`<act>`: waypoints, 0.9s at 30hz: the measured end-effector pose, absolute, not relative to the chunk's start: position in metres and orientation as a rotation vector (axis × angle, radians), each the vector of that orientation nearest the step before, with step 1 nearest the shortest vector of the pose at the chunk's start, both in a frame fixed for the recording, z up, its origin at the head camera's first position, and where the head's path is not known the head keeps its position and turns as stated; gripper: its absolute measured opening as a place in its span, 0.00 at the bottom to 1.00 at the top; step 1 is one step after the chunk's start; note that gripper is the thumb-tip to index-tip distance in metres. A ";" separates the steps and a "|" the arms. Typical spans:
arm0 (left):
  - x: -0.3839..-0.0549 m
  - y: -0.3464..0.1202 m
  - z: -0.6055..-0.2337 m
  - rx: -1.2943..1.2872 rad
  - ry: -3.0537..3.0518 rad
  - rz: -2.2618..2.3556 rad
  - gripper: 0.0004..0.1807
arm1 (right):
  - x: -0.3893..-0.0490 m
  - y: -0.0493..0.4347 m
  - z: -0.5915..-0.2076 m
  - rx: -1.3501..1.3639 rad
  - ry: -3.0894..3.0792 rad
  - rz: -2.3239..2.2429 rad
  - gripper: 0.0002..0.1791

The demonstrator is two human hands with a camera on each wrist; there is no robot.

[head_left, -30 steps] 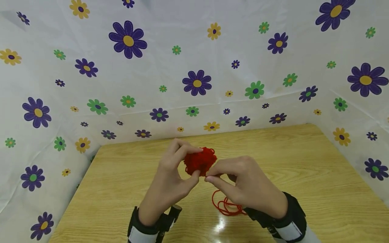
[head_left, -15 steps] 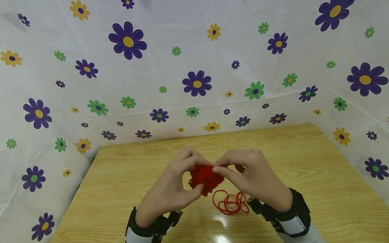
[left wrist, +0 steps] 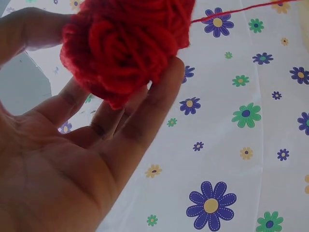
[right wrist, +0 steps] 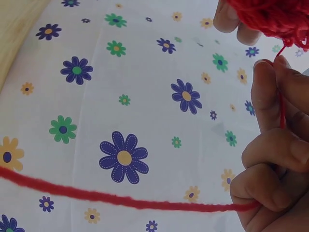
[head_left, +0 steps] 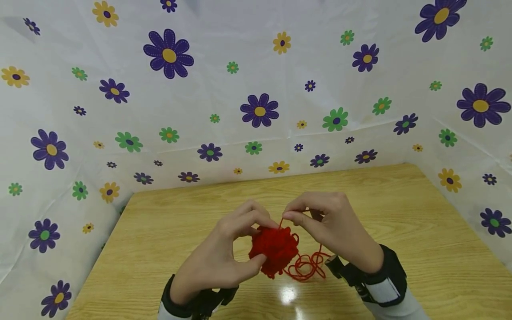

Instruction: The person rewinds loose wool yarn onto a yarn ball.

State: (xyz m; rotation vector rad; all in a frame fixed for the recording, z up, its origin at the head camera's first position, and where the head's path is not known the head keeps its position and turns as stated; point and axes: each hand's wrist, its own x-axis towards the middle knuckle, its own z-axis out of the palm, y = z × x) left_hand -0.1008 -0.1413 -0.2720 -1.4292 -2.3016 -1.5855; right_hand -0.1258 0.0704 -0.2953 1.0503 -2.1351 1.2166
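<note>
A ball of red yarn (head_left: 276,250) is gripped by my left hand (head_left: 224,249), thumb on the near side and fingers over the top. In the left wrist view the wound strands of the yarn ball (left wrist: 123,48) show between thumb and fingers. My right hand (head_left: 330,222) pinches the yarn strand (head_left: 281,223) just above the ball, between thumb and index finger. In the right wrist view the strand (right wrist: 282,108) runs from the ball through the pinch and across the palm, past the curled fingers of the right hand (right wrist: 277,145), then leaves as a long tail (right wrist: 120,200).
Loose loops of red yarn (head_left: 306,268) lie on the wooden table (head_left: 180,231), right of the ball and below the right hand. A white flowered cloth (head_left: 224,89) stands behind the table and at both sides. Both wrists wear black straps with small cameras.
The ball has come down and nearer, turning in the left hand. My right hand has moved from the ball's lower right side to above it, now drawing a short length of strand.
</note>
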 end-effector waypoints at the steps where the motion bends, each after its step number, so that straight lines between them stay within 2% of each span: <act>1: -0.101 -0.141 -0.271 -1.430 -2.291 -1.600 0.22 | -0.126 0.070 -0.296 1.046 -2.139 1.217 0.04; 11: -0.100 -0.143 -0.271 -1.404 -2.203 -1.680 0.22 | -0.136 0.072 -0.310 1.021 -2.212 1.196 0.02; 21: -0.102 -0.145 -0.272 -1.342 -2.088 -1.788 0.23 | -0.140 0.070 -0.317 1.024 -2.328 1.118 0.08; 27: -0.103 -0.145 -0.272 -1.258 -1.993 -1.862 0.22 | -0.139 0.070 -0.320 1.034 -2.342 1.124 0.07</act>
